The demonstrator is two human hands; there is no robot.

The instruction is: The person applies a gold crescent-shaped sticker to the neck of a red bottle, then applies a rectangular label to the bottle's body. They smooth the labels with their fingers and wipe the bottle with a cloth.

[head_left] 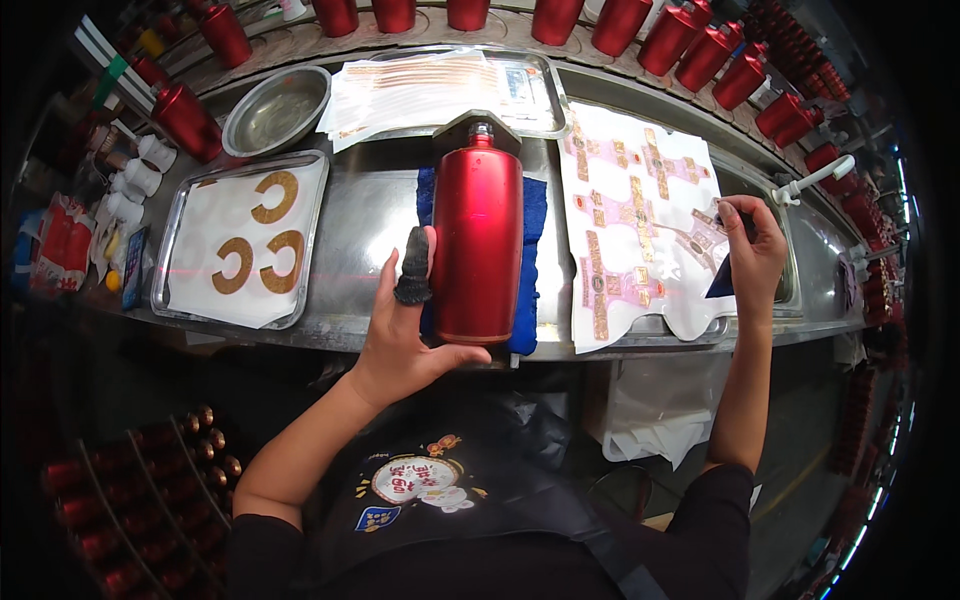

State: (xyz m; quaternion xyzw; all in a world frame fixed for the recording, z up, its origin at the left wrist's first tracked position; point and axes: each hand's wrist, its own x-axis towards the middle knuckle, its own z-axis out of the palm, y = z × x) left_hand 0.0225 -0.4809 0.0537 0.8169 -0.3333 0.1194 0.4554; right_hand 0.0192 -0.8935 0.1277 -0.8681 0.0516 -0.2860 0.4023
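A glossy red bottle with a grey neck lies in front of me on a blue cloth, neck pointing away. My left hand is curled around its lower left side, the thumb at the base. A black cover wraps one finger. Off to the right, my right hand pinches the edge of a pink and gold decal, which sits tilted over a white decal sheet. Below that hand shows a dark blue, flat, pointed piece; whether the hand holds it I cannot tell.
At left, a metal tray carries a sheet with gold C-shaped pieces. A metal bowl and another tray with striped sheets stand behind. Several red bottles line the curved conveyor. A white pump nozzle rises at right.
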